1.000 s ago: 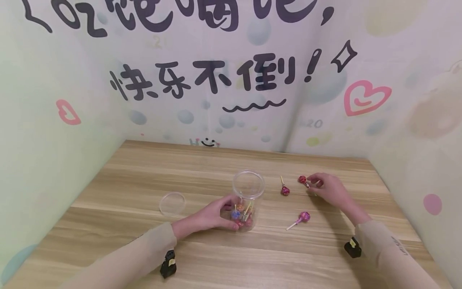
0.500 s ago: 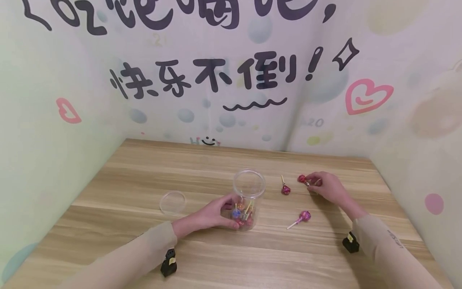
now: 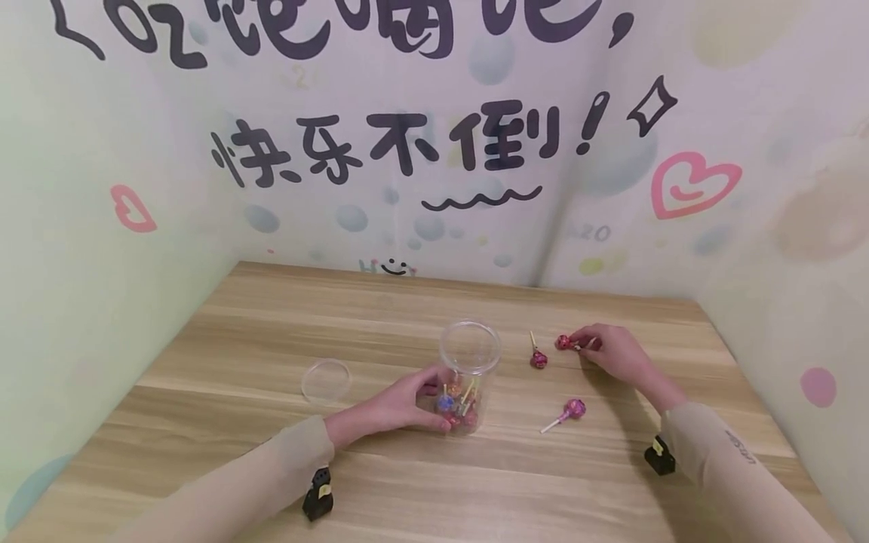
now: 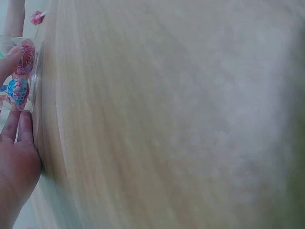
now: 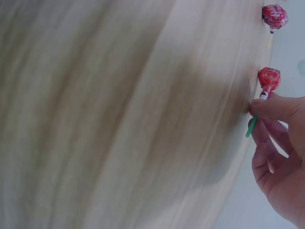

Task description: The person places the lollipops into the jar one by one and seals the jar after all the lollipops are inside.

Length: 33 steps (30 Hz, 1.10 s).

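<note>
My left hand holds a clear plastic jar around its lower left side. The jar stands upright without its lid, and several wrapped lollipops lie in its bottom half. In the left wrist view, a blue-wrapped lollipop shows through the wall. To the right of the jar, my right hand pinches a red lollipop by its stick, low over the table. The right wrist view shows thumb and finger on the green stick, just below the wrapped head.
A dark red lollipop lies between the jar and my right hand. Nearer to me lies a pink-purple lollipop. The round clear lid is flat on the wooden table, left of the jar. A printed wall borders the back.
My right hand has taken the red lollipop's stick between thumb and finger, and the lollipop's head has shifted slightly left and turned. The left hand stays on the jar.
</note>
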### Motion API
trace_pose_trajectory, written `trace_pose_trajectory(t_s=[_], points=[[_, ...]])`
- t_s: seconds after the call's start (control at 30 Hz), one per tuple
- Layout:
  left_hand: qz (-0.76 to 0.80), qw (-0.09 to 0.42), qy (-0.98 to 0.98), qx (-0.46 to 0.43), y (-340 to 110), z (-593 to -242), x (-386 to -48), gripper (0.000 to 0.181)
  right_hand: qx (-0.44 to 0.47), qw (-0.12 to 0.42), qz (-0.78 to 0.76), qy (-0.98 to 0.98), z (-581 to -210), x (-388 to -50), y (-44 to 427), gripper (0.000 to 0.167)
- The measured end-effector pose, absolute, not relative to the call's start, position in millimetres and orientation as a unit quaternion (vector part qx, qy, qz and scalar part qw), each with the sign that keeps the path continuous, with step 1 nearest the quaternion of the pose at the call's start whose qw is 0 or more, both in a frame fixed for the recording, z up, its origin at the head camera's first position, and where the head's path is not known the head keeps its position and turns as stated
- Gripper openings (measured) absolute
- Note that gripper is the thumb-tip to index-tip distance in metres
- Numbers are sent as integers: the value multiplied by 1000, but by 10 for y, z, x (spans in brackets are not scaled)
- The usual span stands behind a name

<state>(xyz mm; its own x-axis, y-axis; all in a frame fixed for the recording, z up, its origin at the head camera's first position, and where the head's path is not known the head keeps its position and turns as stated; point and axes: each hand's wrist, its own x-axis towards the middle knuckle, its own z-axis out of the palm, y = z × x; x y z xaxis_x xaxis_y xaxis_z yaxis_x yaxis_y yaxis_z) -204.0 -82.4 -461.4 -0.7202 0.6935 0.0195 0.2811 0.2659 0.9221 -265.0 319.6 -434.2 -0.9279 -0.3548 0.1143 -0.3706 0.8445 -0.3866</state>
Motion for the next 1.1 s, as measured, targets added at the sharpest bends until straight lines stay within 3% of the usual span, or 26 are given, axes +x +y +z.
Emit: trace_pose_trajectory(t_s=[0.33, 0.87, 1.1], points=[[518, 197, 769, 318, -823, -4645, -2035, 59, 203, 28, 201, -958, -4307, -2653, 3182, 23], [518, 201, 773, 306, -812, -4605, -2038, 64, 246, -7, 234, -940, -4059, -2695, 3036, 24], [520, 199, 771, 309, -815, -4617, -2023, 62, 260, 16, 266, -928, -3803, -2656, 2861, 19]])
